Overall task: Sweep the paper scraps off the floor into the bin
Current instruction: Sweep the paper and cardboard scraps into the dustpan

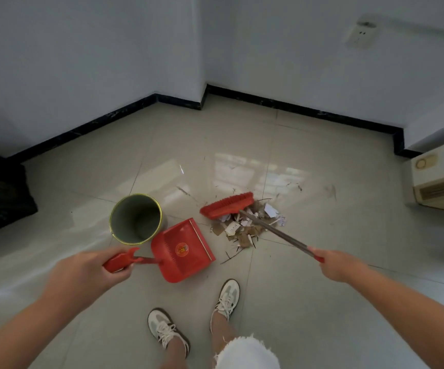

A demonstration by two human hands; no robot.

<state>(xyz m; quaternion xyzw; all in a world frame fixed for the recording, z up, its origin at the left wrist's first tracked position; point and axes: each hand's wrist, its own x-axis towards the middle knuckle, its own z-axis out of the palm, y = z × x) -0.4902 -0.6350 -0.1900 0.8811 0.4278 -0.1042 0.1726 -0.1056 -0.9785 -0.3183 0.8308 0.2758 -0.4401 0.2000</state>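
A pile of white and brown paper scraps [247, 227] lies on the tiled floor at centre right. My right hand [340, 265] grips the metal handle of a red broom [227, 205], whose head rests at the pile's far left edge. My left hand [93, 267] holds the handle of a red dustpan [183, 249], which sits on the floor left of the pile with its mouth toward the scraps. A round bin [135, 218] with a yellow rim stands upright and open just behind the dustpan.
A black bag [0, 193] sits against the left wall. A cream appliance [441, 182] stands at the right. My two feet in white trainers [226, 299] stand near the dustpan. Black skirting lines the walls behind.
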